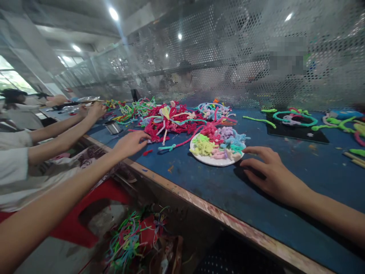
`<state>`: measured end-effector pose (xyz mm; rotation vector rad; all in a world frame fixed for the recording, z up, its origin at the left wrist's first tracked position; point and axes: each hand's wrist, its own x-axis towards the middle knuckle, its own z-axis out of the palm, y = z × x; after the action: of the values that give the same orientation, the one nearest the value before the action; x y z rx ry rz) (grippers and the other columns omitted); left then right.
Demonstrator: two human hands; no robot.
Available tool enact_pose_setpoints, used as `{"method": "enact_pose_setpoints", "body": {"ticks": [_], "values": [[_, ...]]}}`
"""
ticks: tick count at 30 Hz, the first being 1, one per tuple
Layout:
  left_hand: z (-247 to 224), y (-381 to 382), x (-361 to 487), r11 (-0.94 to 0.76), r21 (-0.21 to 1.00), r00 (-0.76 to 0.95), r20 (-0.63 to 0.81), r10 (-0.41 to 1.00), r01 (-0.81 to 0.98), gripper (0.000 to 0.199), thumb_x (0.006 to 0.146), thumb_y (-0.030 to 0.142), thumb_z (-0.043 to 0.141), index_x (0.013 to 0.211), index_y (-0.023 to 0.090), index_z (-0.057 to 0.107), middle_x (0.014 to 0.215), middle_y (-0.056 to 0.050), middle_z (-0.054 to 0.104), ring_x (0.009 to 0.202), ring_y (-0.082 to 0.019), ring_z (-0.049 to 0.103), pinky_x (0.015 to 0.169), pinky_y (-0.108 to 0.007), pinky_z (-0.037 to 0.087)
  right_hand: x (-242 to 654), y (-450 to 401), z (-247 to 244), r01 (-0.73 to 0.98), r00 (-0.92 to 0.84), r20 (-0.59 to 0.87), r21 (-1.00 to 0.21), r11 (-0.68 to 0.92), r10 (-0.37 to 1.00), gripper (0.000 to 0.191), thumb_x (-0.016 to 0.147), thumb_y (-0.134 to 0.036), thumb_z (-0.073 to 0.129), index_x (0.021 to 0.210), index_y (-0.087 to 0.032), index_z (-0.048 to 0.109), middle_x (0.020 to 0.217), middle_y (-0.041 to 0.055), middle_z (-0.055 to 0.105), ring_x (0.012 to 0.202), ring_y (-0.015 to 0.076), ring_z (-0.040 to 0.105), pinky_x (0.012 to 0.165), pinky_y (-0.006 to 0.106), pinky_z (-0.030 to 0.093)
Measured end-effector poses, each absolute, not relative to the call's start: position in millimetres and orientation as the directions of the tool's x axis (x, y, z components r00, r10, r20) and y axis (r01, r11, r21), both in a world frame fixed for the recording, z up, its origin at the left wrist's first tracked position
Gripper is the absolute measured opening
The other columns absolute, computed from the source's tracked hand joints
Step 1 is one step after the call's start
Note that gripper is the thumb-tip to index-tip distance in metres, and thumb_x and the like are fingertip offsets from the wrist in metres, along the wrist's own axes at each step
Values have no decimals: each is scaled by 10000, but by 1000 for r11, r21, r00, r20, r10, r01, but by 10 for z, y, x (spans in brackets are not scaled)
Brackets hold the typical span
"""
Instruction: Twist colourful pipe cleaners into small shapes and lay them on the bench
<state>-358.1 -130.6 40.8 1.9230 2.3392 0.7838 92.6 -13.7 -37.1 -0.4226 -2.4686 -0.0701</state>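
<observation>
A round white plate (211,161) lies on the blue tabletop, bearing fuzzy pipe-cleaner pieces in yellow, green, red, purple, blue and pink. My right hand (266,171) is at its right edge, fingers apart and holding nothing; the fingertips are at the rim, and I cannot tell whether they touch it. My left hand (131,144) reaches to the left end of a heap of crimson pipe-cleaner loops (182,121), fingers stretched out and thumb apart. A crimson pipe-cleaner strand with a teal end (168,147) runs between that hand and the plate.
Left of me a co-worker's hands (97,110) work near a metal tin (113,127). Behind stands a perforated metal screen (211,64). To the right, a teal pipe-cleaner ring (296,118) rests on a black board (302,133). Below are a red stool (94,205) and pipe-cleaner scraps (128,239).
</observation>
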Motion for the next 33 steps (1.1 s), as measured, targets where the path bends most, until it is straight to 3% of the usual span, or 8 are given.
{"method": "enact_pose_setpoints", "body": {"ticks": [6, 10, 15, 18, 20, 25, 29, 33], "values": [[240, -1229, -3607, 86, 343, -203, 322, 925, 936, 247, 629, 349, 687, 853, 245, 682, 1068, -90, 666, 1082, -313, 562, 975, -369, 377, 915, -130, -383, 343, -745, 596, -42, 938, 300, 151, 886, -208, 523, 970, -184, 646, 1199, 147, 543, 1116, 296, 517, 911, 512, 439], [256, -1100, -3596, 97, 426, -259, 342, 903, 900, 193, 624, 356, 713, 760, 238, 647, 857, -61, 691, 911, -289, 613, 866, -346, 422, 942, -98, -394, 353, -733, 626, 14, 936, 267, 158, 890, -212, 520, 981, -184, 646, 1191, 150, 550, 1111, 297, 520, 898, 488, 443], [387, -1017, -3591, 36, 635, -356, 385, 852, 772, 142, 682, 322, 668, 748, 209, 613, 717, -27, 675, 755, -220, 633, 757, -302, 456, 677, -127, -97, 328, -713, 672, 70, 942, 199, 150, 894, -199, 513, 939, -171, 653, 1100, 138, 597, 1021, 266, 552, 854, 418, 454], [431, -1009, -3550, -14, 773, -448, 382, 808, 634, 127, 692, 269, 655, 773, 186, 602, 695, -18, 663, 689, -191, 638, 688, -288, 485, 168, -174, 239, 316, -831, 499, 61, 947, 246, 186, 909, -169, 484, 963, -137, 659, 985, 115, 638, 950, 223, 573, 846, 349, 454], [423, -1017, -3486, -55, 847, -514, 372, 773, 529, 126, 700, 232, 655, 792, 167, 599, 713, -7, 652, 663, -166, 631, 677, -291, 506, -257, -192, 423, 335, -895, 341, 87, 938, 288, 212, 915, -152, 476, 1034, -137, 651, 1036, 108, 644, 1014, 221, 574, 871, 336, 448], [319, -1088, -3280, -152, 933, -640, 336, 691, 325, 103, 771, 165, 639, 858, 129, 598, 754, 7, 623, 662, -121, 609, 663, -280, 523, -1088, -172, 519, 342, -934, 155, 139, 929, 321, 176, 915, -224, 555, 1028, -123, 646, 1063, 96, 663, 953, 196, 635, 821, 357, 507], [232, -1159, -3236, -196, 946, -711, 324, 624, 259, 157, 731, 155, 665, 872, 145, 598, 741, 12, 621, 629, -118, 601, 560, -222, 482, -1249, -130, 402, 325, -945, 85, 186, 927, 315, 273, 921, -365, 561, 1057, -139, 631, 1058, 70, 664, 932, 181, 645, 836, 393, 521], [168, -1185, -3296, -236, 945, -764, 324, 558, 229, 144, 743, 131, 665, 842, 152, 562, 773, 17, 613, 641, -98, 598, 559, -195, 472, -1197, -105, 328, 279, -960, 77, 237, 931, 268, 247, 935, -341, 542, 1043, -142, 641, 1048, 71, 675, 940, 182, 650, 835, 389, 524]]}}
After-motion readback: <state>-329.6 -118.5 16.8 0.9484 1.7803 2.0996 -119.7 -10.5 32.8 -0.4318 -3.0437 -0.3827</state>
